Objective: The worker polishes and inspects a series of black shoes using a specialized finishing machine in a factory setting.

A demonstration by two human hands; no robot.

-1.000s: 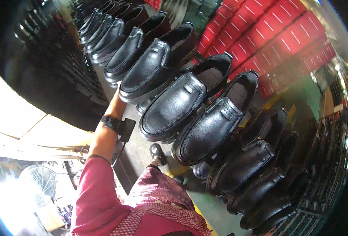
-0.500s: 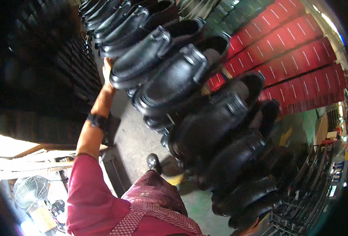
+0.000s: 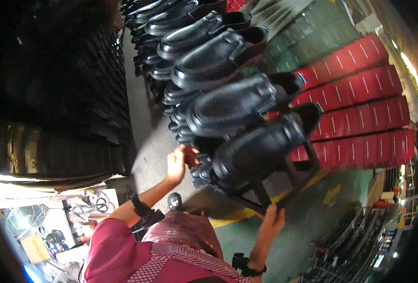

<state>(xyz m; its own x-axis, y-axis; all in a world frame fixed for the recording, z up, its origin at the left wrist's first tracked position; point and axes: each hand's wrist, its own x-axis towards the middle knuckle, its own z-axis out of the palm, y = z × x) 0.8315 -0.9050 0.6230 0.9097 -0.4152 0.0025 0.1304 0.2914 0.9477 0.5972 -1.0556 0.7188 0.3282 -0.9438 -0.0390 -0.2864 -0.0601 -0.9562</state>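
A dark metal shoe rack [image 3: 258, 193] carries black leather slip-on shoes [image 3: 232, 106] in slanting rows, their toes pointing left. My left hand [image 3: 180, 162] is at the rack's near left side, beside the low shoe toes. Its fingers curl inward, and whatever they close on is hidden. At the near end, my right hand [image 3: 271, 224] has its fingers on the end of the rack's lower bar. The closest shoe [image 3: 261, 153] sits above and between my hands. Both of my wrists wear dark bands.
Red stacked panels [image 3: 355, 127] stand beyond the rack on the right, with green stacks [image 3: 312, 42] behind. Dark racks line the left. A fan [image 3: 25, 217] stands at lower left. Thin dark rods [image 3: 346, 240] lie at lower right. A yellow line [image 3: 237, 217] crosses the floor.
My left hand has come back from farther along the rack to its near end. My right hand now shows clearly there. The rack's near end appears higher in view, and its bare frame shows.
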